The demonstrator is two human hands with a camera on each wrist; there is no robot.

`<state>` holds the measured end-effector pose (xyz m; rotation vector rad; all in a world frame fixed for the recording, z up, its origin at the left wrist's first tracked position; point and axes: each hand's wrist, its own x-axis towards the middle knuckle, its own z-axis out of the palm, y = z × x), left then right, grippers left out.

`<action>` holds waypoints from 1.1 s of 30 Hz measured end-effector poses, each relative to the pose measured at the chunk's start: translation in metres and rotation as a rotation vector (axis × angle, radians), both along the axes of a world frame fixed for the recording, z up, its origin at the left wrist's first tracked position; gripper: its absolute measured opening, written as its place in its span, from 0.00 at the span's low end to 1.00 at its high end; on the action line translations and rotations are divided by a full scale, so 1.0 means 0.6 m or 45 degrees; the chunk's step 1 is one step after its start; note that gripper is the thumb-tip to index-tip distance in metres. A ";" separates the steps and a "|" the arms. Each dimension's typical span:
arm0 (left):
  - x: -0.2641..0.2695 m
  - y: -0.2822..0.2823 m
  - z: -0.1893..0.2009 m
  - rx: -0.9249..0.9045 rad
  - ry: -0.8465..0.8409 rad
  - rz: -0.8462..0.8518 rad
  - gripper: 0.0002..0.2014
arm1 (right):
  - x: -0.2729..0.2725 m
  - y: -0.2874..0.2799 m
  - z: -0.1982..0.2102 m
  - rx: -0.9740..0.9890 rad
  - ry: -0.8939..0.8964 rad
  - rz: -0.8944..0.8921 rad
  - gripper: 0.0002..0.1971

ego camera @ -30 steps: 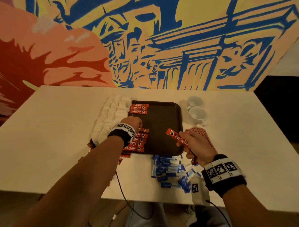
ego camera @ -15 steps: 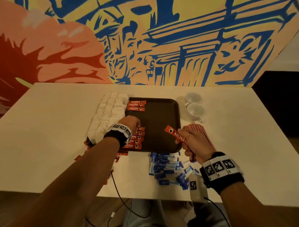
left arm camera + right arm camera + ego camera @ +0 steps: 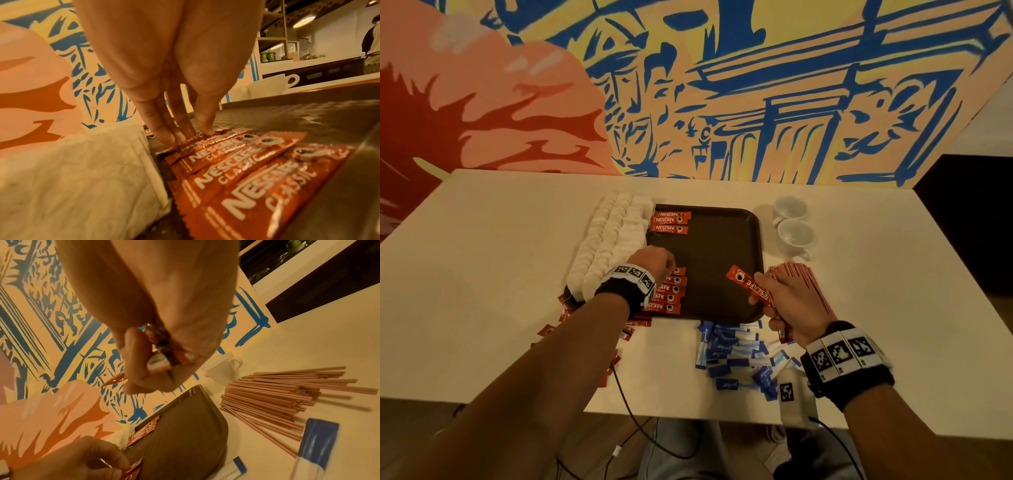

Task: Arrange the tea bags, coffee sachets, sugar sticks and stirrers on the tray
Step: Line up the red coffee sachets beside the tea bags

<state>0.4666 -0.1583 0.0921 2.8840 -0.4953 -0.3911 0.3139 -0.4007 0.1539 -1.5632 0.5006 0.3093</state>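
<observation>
Both hands are busy over a dark tray (image 3: 722,260) on the pale bench (image 3: 482,274). The left hand (image 3: 652,262) reaches down with straight fingers (image 3: 164,136) that press on the top red coffee sachet in a row of sachets (image 3: 671,294) lying along the tray's left side. More red sachets (image 3: 671,222) lie at the far left corner of the tray. The right hand (image 3: 791,301) is curled round a small bunch of red sachets and holds one red sachet (image 3: 748,286) out over the tray's right edge, tilted up. White tea bags (image 3: 613,240) lie in rows just left of the tray, touching its edge. Blue and white sugar sticks (image 3: 729,353) lie in a heap on the bench near the tray's front edge. Thin pink stirrers (image 3: 277,395) lie in a pile to the right of the tray. Two white cups (image 3: 792,222) stand on the bench behind the stirrers. A few loose red sachets (image 3: 565,308) lie on the bench under the left arm.
</observation>
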 end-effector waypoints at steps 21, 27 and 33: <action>-0.152 0.007 0.237 -1.046 0.481 -0.132 0.12 | -0.054 0.029 0.118 -0.018 -0.271 0.108 0.06; -0.211 -0.010 0.270 -1.164 0.418 -0.136 0.09 | -0.085 0.041 0.141 -0.065 -0.384 0.175 0.08; -0.240 -0.012 0.298 -1.225 0.364 -0.080 0.06 | -0.116 0.048 0.179 -0.168 -0.419 0.371 0.08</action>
